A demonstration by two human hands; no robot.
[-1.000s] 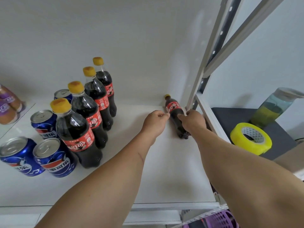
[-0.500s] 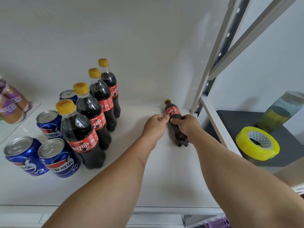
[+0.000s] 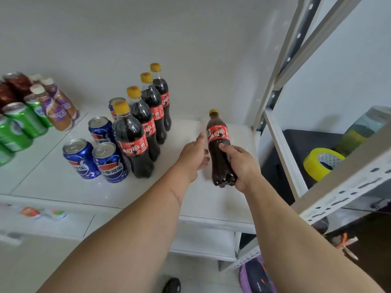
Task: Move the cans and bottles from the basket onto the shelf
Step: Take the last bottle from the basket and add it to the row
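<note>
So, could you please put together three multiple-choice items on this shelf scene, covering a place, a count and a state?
1. Where does the roll of yellow tape lie?
A. on the dark surface right of the white metal shelf
B. among the blue cans
C. on the floor

2. How many dark cola bottles with yellow caps stand in the row beside the blue cans?
A. two
B. four
C. six

3. What is the right hand doing?
A. hanging idle
B. pressing a can
C. gripping the lone cola bottle with a red label

Answers: 1 A, the tape sits past the shelf's upright; 2 B, four yellow caps line up; 3 C, its fingers wrap the bottle while the left hand is open alongside.
</note>
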